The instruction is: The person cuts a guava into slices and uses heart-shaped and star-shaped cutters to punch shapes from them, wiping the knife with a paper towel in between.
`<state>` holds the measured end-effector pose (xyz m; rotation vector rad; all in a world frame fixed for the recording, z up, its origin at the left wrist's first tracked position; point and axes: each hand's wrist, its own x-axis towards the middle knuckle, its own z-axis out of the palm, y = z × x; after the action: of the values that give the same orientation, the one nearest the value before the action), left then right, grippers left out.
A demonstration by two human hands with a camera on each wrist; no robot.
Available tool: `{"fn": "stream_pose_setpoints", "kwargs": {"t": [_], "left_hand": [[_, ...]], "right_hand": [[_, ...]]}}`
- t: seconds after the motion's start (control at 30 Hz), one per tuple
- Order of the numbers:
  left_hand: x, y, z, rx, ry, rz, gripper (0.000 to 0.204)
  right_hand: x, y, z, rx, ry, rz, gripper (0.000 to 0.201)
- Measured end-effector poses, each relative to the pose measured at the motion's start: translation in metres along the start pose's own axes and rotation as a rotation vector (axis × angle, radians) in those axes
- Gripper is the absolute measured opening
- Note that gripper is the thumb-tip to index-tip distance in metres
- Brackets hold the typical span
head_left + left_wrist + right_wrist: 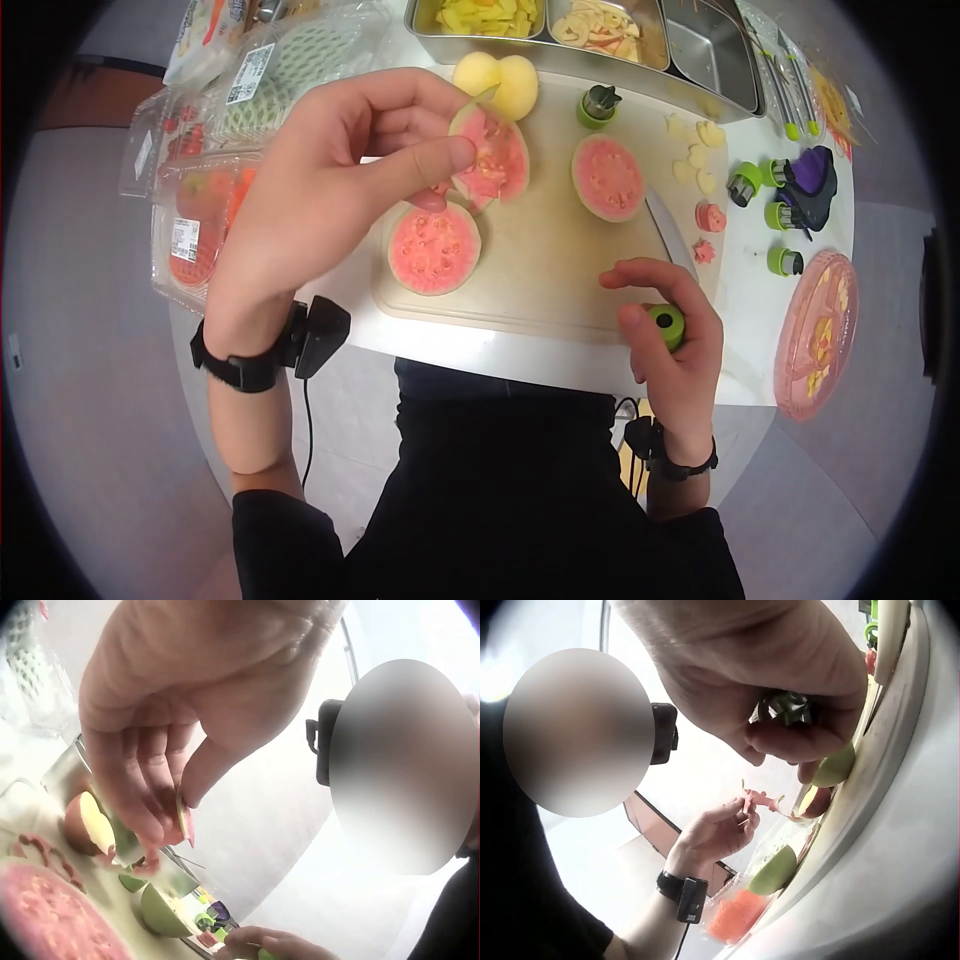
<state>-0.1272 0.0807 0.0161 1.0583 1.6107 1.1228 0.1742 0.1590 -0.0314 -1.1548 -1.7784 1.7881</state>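
My left hand point(340, 180) pinches a thin, ragged slice of pink guava point(505, 165) between thumb and fingers, raised over the cutting board point(540, 265). In the right wrist view the slice point(761, 799) hangs edge-on, with a strip trailing from it. Curled fingers of my right hand point(690, 345) hold a small green-handled cutter point(667, 326) near the board's front right corner. Its metal end point(787, 709) shows inside the fist in the right wrist view. One guava half point(433, 250) lies cut face up below the slice; another guava half point(608, 178) lies to the right.
A knife point(668, 230) lies at the board's right side, beside pale and pink cut shapes point(704, 250). A cut apple point(515, 85) and another cutter point(598, 106) stand behind. Beyond are a steel compartment tray point(590, 52), more cutters point(785, 260), a pink plate point(785, 370) and plastic packs point(205, 225).
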Motion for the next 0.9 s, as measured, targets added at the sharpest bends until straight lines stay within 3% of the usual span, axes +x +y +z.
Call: {"fn": "stream_pose_setpoints", "kwargs": {"t": [0.07,0.17,0.37,0.57,0.67,0.87,0.9], "left_hand": [[0.003,-0.006,-0.003,0.030,0.000,-0.043,0.019],[0.002,-0.018,-0.003,0.380,0.133,-0.096,0.019],[-0.006,-0.021,0.009,0.635,0.292,-0.003,0.023],[-0.013,-0.021,0.010,0.644,0.296,0.029,0.028],[-0.020,-0.027,0.014,0.582,0.338,0.008,0.025],[-0.036,-0.011,0.020,0.648,0.337,-0.100,0.034],[-0.041,-0.011,0.019,0.503,0.354,-0.066,0.037]], "right_hand": [[-0.002,0.000,0.001,0.005,-0.014,0.014,0.031],[-0.002,0.007,0.001,-0.058,-0.021,-0.014,0.037],[0.000,0.006,0.005,-0.133,-0.064,-0.086,0.051],[0.004,0.009,0.010,0.057,-0.085,-0.042,0.052],[0.006,0.011,0.016,0.022,-0.091,-0.127,0.052],[0.015,-0.011,0.041,-0.272,-0.031,-0.316,0.055],[0.017,-0.013,0.044,-0.337,-0.015,-0.333,0.053]]}}
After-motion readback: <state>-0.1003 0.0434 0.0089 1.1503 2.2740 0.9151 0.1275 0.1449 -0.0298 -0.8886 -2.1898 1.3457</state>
